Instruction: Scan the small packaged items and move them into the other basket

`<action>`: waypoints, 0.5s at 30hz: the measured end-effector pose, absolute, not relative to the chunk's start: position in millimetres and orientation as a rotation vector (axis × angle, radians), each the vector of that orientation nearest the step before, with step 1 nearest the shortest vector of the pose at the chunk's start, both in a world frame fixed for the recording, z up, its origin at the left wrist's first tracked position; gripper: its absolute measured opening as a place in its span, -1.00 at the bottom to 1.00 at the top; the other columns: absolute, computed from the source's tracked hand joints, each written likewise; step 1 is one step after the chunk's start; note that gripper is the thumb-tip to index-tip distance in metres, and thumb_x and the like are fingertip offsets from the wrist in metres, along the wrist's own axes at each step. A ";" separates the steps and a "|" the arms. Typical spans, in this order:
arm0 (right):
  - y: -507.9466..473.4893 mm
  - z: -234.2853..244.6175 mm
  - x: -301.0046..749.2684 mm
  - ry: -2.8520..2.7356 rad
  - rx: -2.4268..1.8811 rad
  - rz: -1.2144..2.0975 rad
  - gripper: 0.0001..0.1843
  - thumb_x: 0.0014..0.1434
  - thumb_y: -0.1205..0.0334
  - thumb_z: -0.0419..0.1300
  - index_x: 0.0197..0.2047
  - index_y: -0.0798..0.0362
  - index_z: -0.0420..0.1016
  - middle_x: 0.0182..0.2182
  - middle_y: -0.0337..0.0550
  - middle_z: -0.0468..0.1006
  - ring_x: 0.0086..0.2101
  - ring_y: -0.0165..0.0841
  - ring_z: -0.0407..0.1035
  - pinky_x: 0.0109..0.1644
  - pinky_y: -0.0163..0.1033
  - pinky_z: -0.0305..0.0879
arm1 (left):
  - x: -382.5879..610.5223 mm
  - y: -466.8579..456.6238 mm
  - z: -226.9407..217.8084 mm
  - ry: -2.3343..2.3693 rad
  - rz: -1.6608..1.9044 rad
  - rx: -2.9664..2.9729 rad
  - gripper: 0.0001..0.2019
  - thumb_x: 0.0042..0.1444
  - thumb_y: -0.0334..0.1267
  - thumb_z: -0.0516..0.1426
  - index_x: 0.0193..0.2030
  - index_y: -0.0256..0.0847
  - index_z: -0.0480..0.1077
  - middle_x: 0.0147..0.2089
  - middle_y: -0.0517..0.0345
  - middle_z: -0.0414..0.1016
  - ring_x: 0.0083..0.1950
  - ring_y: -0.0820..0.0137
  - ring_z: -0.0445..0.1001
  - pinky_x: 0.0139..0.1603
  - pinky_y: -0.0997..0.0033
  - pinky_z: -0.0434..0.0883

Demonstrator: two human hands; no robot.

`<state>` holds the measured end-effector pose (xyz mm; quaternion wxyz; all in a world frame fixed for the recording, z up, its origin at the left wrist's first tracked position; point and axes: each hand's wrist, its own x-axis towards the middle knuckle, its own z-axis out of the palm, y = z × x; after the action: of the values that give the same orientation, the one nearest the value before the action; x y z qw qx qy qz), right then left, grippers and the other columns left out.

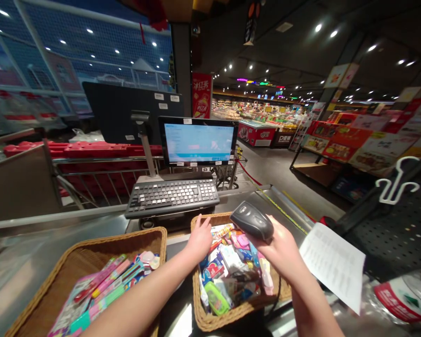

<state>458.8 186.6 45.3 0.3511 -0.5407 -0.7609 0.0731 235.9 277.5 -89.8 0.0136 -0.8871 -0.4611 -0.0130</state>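
A black handheld barcode scanner [251, 220] is gripped in my right hand [279, 243], above the right wicker basket [198, 299]. Its cord hangs down past the basket's right side. My left hand [199, 238] lies at that basket's upper left rim, fingers stretched out and slightly apart; whether they touch the rim or goods is hard to tell. Small packaged goods fill the basket, among them a bright green pack [216, 298] and a pink-and-white item [266, 276]. My left forearm passes over the left wicker basket [49, 285], which holds colourful long packs [110, 278].
Behind the baskets stand a black keyboard [173, 195] and a lit monitor [199, 142]. A printed paper sheet [333, 264] lies to the right, beside a clear container with a red label [395, 299]. White hooks [397, 185] hang on a dark perforated panel.
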 end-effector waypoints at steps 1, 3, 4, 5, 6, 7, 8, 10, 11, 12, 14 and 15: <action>188.0 44.9 461.1 -1.971 -1.396 0.204 -0.66 0.17 0.08 0.16 -0.03 0.02 0.53 -0.17 -0.01 0.61 -0.08 -0.08 0.46 0.18 0.13 0.25 | 237.8 279.9 -93.0 -1.451 -0.036 -2.762 -0.79 0.10 -0.46 0.09 -0.35 -0.27 0.58 -0.04 -0.15 0.56 0.37 0.02 0.20 0.44 -0.22 -0.26; 190.3 44.4 465.8 -1.970 -1.390 0.238 -0.66 0.15 0.09 0.17 -0.05 0.04 0.53 -0.16 0.00 0.60 -0.08 -0.07 0.46 0.21 0.16 0.21 | 242.0 282.7 -97.5 -1.475 -0.030 -2.764 -0.75 0.13 -0.48 0.06 -0.37 -0.25 0.57 -0.10 -0.11 0.59 0.32 0.03 0.27 0.43 -0.23 -0.25; 191.3 44.2 468.1 -1.968 -1.386 0.253 -0.65 0.14 0.10 0.17 -0.04 0.05 0.53 -0.16 0.01 0.60 -0.08 -0.07 0.46 0.22 0.17 0.19 | 245.0 282.7 -98.5 -1.483 -0.033 -2.767 -0.74 0.14 -0.48 0.05 -0.37 -0.24 0.57 -0.12 -0.10 0.59 0.31 0.03 0.29 0.43 -0.25 -0.26; 192.2 44.0 470.4 -1.966 -1.381 0.264 -0.62 0.14 0.10 0.18 -0.01 0.06 0.51 -0.16 0.02 0.60 -0.08 -0.06 0.46 0.22 0.19 0.18 | 249.0 281.5 -98.3 -1.484 -0.040 -2.769 -0.73 0.16 -0.46 0.04 -0.37 -0.23 0.57 -0.13 -0.09 0.59 0.30 0.03 0.29 0.43 -0.26 -0.29; 193.0 43.8 472.6 -1.965 -1.376 0.272 -0.60 0.14 0.10 0.18 0.01 0.07 0.50 -0.16 0.02 0.60 -0.08 -0.05 0.46 0.22 0.20 0.17 | 254.0 279.3 -97.1 -1.482 -0.054 -2.777 -0.73 0.18 -0.43 0.04 -0.36 -0.21 0.57 -0.12 -0.09 0.59 0.31 0.03 0.28 0.42 -0.27 -0.31; 193.8 43.6 474.8 -1.963 -1.371 0.276 -0.59 0.14 0.10 0.17 0.03 0.07 0.49 -0.16 0.03 0.60 -0.07 -0.05 0.46 0.22 0.21 0.17 | 259.8 276.2 -94.7 -1.477 -0.076 -2.795 -0.74 0.19 -0.40 0.04 -0.34 -0.19 0.57 -0.10 -0.07 0.59 0.31 0.04 0.27 0.42 -0.27 -0.31; 194.5 43.3 476.9 -1.960 -1.369 0.282 -0.59 0.14 0.10 0.17 0.03 0.07 0.49 -0.16 0.03 0.59 -0.07 -0.05 0.45 0.23 0.21 0.16 | 265.8 272.7 -91.4 -1.465 -0.107 -2.830 -0.77 0.19 -0.36 0.06 -0.32 -0.17 0.56 -0.06 -0.06 0.58 0.31 0.05 0.27 0.42 -0.28 -0.31; 195.5 42.6 480.7 -1.949 -1.366 0.299 -0.63 0.15 0.10 0.17 -0.01 0.05 0.50 -0.15 0.02 0.59 -0.07 -0.05 0.45 0.23 0.21 0.17 | 275.8 266.7 -82.6 -1.414 -0.185 -2.937 -0.85 0.15 -0.27 0.12 -0.26 -0.13 0.55 0.07 -0.02 0.52 0.31 0.06 0.26 0.41 -0.30 -0.25; 195.8 42.2 482.6 -1.942 -1.365 0.308 -0.66 0.15 0.09 0.17 -0.04 0.04 0.50 -0.15 0.02 0.59 -0.06 -0.06 0.45 0.23 0.20 0.17 | 278.5 265.1 -77.9 -1.375 -0.220 -2.989 -0.86 0.12 -0.24 0.16 -0.22 -0.12 0.55 0.14 -0.02 0.48 0.32 0.06 0.24 0.40 -0.32 -0.21; 195.9 41.7 484.5 -1.938 -1.362 0.316 -0.68 0.16 0.09 0.17 -0.06 0.03 0.50 -0.14 0.01 0.59 -0.06 -0.07 0.45 0.23 0.19 0.17 | 279.2 265.0 -73.7 -1.334 -0.237 -3.026 -0.83 0.09 -0.22 0.19 -0.18 -0.11 0.54 0.21 -0.02 0.42 0.34 0.05 0.21 0.39 -0.32 -0.18; 195.7 40.6 488.2 -1.933 -1.357 0.320 -0.71 0.16 0.08 0.18 -0.09 0.03 0.50 -0.14 0.00 0.58 -0.05 -0.08 0.44 0.23 0.18 0.17 | 274.9 268.8 -68.3 -1.263 -0.198 -3.041 -0.76 0.06 -0.24 0.21 -0.10 -0.11 0.51 0.32 -0.04 0.30 0.40 0.03 0.11 0.38 -0.33 -0.13; 195.4 39.9 490.0 -1.933 -1.357 0.318 -0.72 0.16 0.09 0.18 -0.10 0.03 0.50 -0.15 0.00 0.58 -0.05 -0.08 0.44 0.24 0.18 0.17 | 271.1 272.2 -67.9 -1.241 -0.149 -3.037 -0.74 0.06 -0.28 0.20 -0.08 -0.11 0.51 0.36 -0.05 0.24 0.43 0.03 0.07 0.37 -0.33 -0.11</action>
<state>490.0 195.4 39.9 0.3700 -0.5291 -0.7535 0.1241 271.1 272.2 -67.9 -0.0712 -0.9224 -0.3770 -0.0452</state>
